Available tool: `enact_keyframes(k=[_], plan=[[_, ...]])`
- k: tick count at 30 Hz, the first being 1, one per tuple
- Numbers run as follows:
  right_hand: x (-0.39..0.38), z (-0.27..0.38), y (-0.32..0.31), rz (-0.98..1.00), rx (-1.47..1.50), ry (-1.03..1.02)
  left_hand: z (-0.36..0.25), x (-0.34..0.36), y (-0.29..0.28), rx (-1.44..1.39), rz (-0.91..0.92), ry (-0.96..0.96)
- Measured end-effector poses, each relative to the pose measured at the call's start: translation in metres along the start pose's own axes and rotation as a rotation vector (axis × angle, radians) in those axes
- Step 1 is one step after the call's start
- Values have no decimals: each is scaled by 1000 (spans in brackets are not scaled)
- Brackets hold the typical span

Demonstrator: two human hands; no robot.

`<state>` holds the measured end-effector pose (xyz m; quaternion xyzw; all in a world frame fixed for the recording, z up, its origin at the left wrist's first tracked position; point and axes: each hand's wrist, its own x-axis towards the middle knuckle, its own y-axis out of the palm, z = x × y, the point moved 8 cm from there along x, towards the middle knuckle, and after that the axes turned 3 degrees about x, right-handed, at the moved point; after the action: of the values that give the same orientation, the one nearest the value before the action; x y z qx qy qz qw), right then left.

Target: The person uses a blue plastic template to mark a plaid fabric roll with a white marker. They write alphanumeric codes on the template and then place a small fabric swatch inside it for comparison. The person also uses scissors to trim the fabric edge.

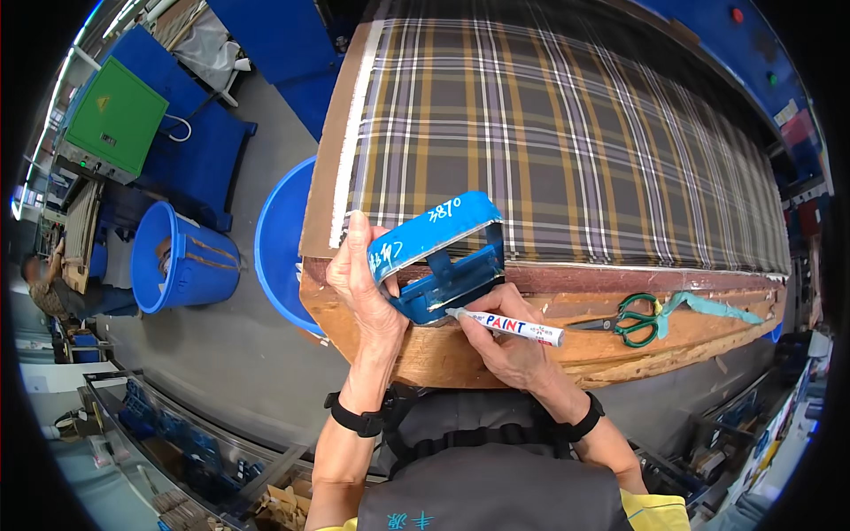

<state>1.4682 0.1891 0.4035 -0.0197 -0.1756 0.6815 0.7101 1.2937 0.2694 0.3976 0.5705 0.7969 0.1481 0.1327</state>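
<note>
My left hand (359, 292) grips the left end of a blue, box-shaped open frame (460, 208) with white handwriting on its upper side, held tilted at the front edge of the wooden table (416, 358). My right hand (509, 341) holds a white paint marker (518, 327), its tip at the frame's lower inner edge. Plaid fabric (549, 133) in dark grey, olive, lilac and white lies over the table behind both hands. Right of the marker lie green-handled scissors (633, 320) with a teal cloth strip (713, 310) beside them.
Blue tubs (279, 239) (186, 274) stand on the floor at the left. Beyond them are a green electrical box (119, 115), blue machinery (190, 150) and another person (49, 292) at a wooden rack. A blue machine panel (753, 71) rises at the back right.
</note>
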Motion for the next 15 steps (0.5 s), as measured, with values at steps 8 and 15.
enact_keyframes(k=[8, 15], plan=[[4, 6, -2, 22, -43, -74, 0, 0, 0, -7, -38, 4], [3, 3, 1, 50, -78, -68, 2, 0, -1, -20, 8, 27]])
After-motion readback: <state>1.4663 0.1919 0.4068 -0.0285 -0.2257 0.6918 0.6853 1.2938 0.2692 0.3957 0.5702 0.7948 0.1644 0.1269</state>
